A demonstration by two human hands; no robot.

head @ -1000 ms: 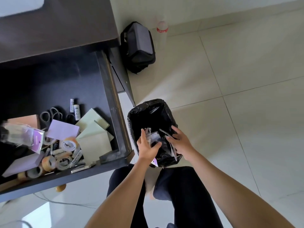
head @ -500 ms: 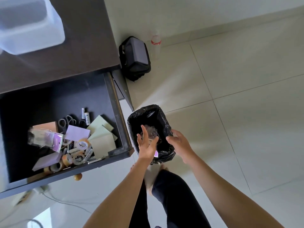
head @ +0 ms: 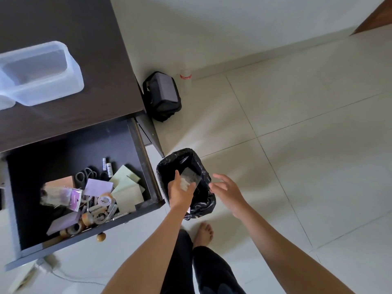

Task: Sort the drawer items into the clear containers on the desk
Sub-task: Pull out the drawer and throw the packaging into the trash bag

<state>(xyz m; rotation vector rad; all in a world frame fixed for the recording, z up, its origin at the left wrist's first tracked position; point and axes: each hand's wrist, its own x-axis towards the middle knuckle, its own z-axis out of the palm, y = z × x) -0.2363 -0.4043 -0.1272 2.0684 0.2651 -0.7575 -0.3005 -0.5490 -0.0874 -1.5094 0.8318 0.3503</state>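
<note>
The open dark drawer (head: 146, 166) at left holds scissors (head: 86, 174), green sticky pads (head: 127, 190), a purple pad (head: 98, 186), tape rolls (head: 101, 209) and a clear packet (head: 60, 196). A clear container (head: 40, 73) stands on the desk above it. My left hand (head: 180, 194) hovers over a bin with a black liner (head: 182, 160) and pinches a clear plastic wrapper (head: 189, 178) at its fingertips. My right hand (head: 229, 192) is just right of the bin, fingers spread, holding nothing.
A second clear container's edge (head: 5, 102) shows at the far left of the dark desk (head: 74, 28). A black bag (head: 163, 96) and a plastic bottle (head: 185, 79) sit on the tiled floor by the wall. My bare foot (head: 203, 232) is below the bin.
My right hand has let go at the bin and moved off to the right with its fingers spread. The left hand stays over the bin with the wrapper. The view has pulled back.
</note>
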